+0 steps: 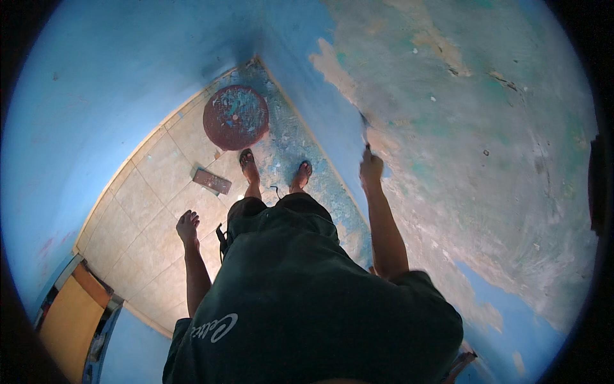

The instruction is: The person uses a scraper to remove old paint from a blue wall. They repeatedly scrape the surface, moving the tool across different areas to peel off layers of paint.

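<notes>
My right hand (371,168) grips the dark handle of a scraper (365,128), its blade against the wall on the right. The blade meets that wall (441,158) where blue paint borders a stripped patch of grey, pale and green plaster. Its exact shape is blurred. Away from the wall, my left hand (188,225) hangs over the tiled floor, fingers loosely curled, with nothing visible in it. Blue paint flakes (283,125) cover the floor along the foot of the scraped wall.
In front of my feet stands a round maroon stool or container (211,127), flakes on its top. A flat rectangular brown block (211,181) lies on the tiles (148,192). The blue wall (120,72) meets the scraped one in a corner. A wooden door (72,317) is at lower left.
</notes>
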A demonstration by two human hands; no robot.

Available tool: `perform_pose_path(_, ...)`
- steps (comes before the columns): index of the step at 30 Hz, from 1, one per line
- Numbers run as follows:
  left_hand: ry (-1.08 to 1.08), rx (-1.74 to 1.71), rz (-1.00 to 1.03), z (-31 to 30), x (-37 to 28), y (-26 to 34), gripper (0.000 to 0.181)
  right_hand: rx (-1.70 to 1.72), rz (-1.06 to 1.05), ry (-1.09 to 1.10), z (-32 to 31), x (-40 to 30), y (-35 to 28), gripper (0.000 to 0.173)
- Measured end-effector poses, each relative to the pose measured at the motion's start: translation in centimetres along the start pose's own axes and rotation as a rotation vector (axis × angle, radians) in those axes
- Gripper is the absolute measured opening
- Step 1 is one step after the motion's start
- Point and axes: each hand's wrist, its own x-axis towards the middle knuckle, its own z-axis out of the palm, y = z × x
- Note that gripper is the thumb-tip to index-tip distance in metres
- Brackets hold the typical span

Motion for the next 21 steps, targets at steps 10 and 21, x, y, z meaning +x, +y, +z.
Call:
perform_pose_path(10, -0.077, 0.123, 0.014, -0.7, 3.9, 4.4, 0.032, 0.499, 0.312, -0.079, -0.4, -6.5, -7.6, 0.022)
perform_pose_path(21, -0.295, 0.286, 0.018, 4.5, 7.9, 5.2, 0.029, 0.163, 0.264, 0.022, 2.5, -6.1, -8.6, 0.02)
